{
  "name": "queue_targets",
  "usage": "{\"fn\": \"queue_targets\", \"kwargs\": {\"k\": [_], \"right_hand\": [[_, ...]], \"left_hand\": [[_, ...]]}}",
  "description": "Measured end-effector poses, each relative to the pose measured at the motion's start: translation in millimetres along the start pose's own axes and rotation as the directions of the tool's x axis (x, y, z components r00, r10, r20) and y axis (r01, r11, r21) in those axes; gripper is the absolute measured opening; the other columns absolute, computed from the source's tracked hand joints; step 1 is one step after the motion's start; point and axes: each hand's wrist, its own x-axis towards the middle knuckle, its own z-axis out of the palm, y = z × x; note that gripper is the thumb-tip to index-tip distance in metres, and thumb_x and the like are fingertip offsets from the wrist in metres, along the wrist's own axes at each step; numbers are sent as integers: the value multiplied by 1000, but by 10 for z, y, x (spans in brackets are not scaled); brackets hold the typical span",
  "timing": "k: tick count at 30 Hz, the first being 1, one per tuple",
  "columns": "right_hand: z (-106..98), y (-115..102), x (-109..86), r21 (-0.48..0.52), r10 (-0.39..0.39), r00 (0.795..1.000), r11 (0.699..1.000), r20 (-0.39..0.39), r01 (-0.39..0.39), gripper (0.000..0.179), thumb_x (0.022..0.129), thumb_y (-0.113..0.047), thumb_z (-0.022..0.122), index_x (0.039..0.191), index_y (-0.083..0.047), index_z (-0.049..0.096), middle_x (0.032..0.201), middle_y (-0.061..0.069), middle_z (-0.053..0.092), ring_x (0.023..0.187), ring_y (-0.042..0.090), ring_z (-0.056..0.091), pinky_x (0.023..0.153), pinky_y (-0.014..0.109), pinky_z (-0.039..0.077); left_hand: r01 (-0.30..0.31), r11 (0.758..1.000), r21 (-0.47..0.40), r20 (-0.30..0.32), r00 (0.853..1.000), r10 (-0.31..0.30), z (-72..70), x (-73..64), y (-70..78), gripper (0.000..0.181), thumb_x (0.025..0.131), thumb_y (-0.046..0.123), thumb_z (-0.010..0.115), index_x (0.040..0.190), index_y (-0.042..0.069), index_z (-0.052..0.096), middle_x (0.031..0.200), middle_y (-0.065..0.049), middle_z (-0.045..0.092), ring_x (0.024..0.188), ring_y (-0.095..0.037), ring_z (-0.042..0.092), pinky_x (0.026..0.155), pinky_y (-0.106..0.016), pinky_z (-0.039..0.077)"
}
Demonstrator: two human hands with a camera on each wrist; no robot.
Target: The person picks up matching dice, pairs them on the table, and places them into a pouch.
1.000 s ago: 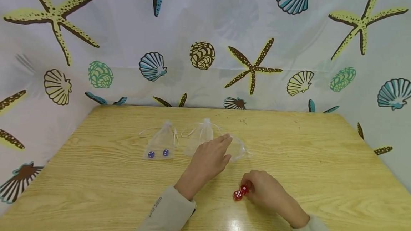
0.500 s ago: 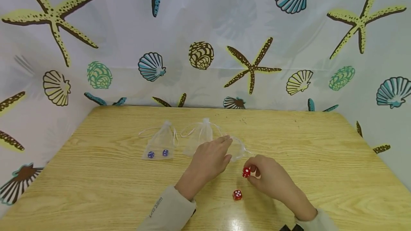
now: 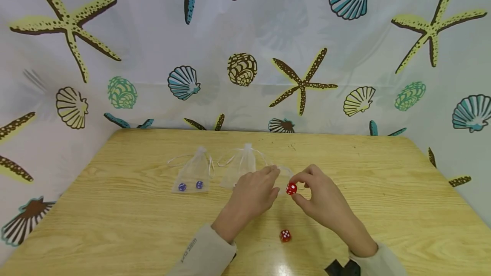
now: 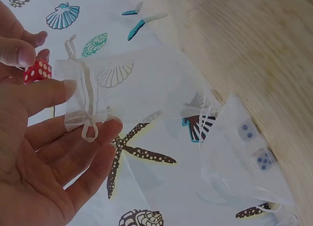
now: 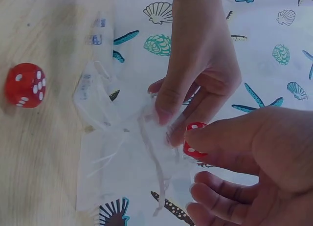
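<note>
My left hand (image 3: 249, 193) holds a sheer white drawstring bag (image 4: 146, 81) near its corded mouth, thumb on one side and fingers on the other. My right hand (image 3: 324, 201) pinches a red die (image 3: 291, 188) with white pips between thumb and forefinger. In both wrist views that die is close beside the bag's mouth. A second red die (image 3: 285, 236) lies on the table, nearer the body. To the left of my left hand lies another sheer bag (image 3: 241, 165), partly covered by it; the left wrist view shows two pale dice (image 4: 264, 159) with blue pips inside.
Farther left on the wooden table (image 3: 126, 208) lies a sheer drawstring bag (image 3: 192, 171) with two blue dice (image 3: 182, 187) in it. A white cloth (image 3: 215, 41) printed with shells and starfish hangs behind the table and along both sides.
My right hand has picked one red die up from beside the other and carried it away from the body to the bag at my left hand. The left hand stays nearly still.
</note>
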Motion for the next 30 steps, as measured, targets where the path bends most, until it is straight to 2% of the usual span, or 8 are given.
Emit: {"fn": "queue_targets", "kwargs": {"k": [6, 10, 15, 21, 30], "right_hand": [[61, -25, 68, -16, 4, 999, 1000, -44, -5, 19, 77, -5, 76, 94, -6, 69, 98, 8, 56, 84, 24, 61, 73, 38, 52], [99, -30, 78, -80, 45, 999, 996, -18, -47, 19, 77, -7, 76, 95, -6, 69, 102, 10, 62, 83, 26, 64, 69, 38, 54], [103, -43, 77, -142, 52, 999, 989, 2, -51, 19, 77, -6, 76, 95, -6, 70, 99, 10, 67, 81, 24, 66, 65, 36, 55], [90, -51, 71, -156, 73, 997, 985, 25, -68, 25, 77, -7, 77, 101, -6, 70, 103, 9, 67, 80, 23, 66, 62, 34, 54], [103, -45, 64, -156, 90, 995, 984, 40, -83, 29, 77, -5, 76, 104, -7, 69, 106, 9, 67, 77, 21, 65, 54, 28, 50]], "left_hand": [[-27, 1000, -6, -22, 999, 27, -2, -6, 23, 36, 88, 23, 68, 120, 5, 63, 123, -9, 65, 81, -23, 70, 67, -30, 57], [-35, 999, -38, -29, 999, 34, -11, -15, 46, 34, 89, 19, 66, 120, 5, 64, 123, -9, 65, 84, -23, 71, 65, -29, 56], [-42, 999, -24, -42, 998, 41, -8, -17, 47, 32, 88, 15, 66, 119, 5, 65, 123, -9, 65, 88, -22, 70, 63, -28, 56], [-48, 999, -9, -41, 998, 47, -13, -21, 47, 30, 87, 11, 66, 117, 6, 65, 123, -9, 65, 84, -20, 70, 59, -26, 54], [-43, 999, -6, -28, 999, 43, -13, -23, 51, 30, 87, 13, 67, 117, 6, 65, 123, -8, 65, 86, -19, 70, 61, -25, 54]]}}
